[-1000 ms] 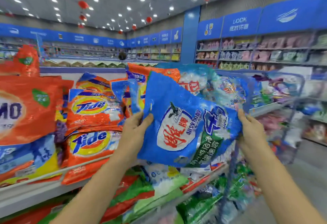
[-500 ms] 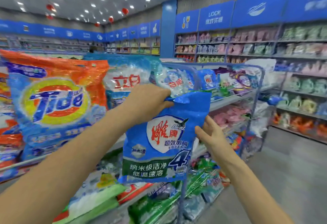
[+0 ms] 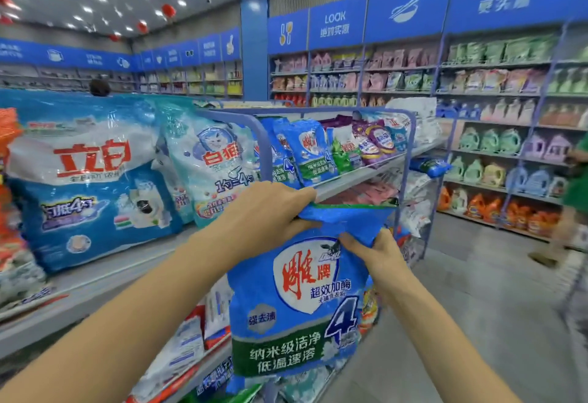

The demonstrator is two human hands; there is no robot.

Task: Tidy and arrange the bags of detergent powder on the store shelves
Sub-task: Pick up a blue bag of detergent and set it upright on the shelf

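A blue detergent bag (image 3: 296, 300) with a red-on-white logo and a green band at the bottom hangs upright in front of me. My left hand (image 3: 264, 211) grips its top edge from the left. My right hand (image 3: 375, 253) pinches the upper right part of the bag just below the top. On the shelf (image 3: 362, 176) behind stand matching blue bags (image 3: 310, 151), upright in a row. Large light-blue bags (image 3: 89, 179) and a cat-logo bag (image 3: 213, 163) stand on the same shelf level to the left.
A blue metal divider frame (image 3: 410, 135) ends the shelf unit on the right. Lower shelves hold more bags (image 3: 187, 345). A grey floor aisle (image 3: 477, 307) runs on the right, with a wall of bottles (image 3: 496, 176) beyond. A person in green (image 3: 576, 192) stands at the right edge.
I have moved right along the shelf; the orange Tide bags are out of view. The blue bag turned upright and hangs lower. My right hand shifted from its side to its upper right part.
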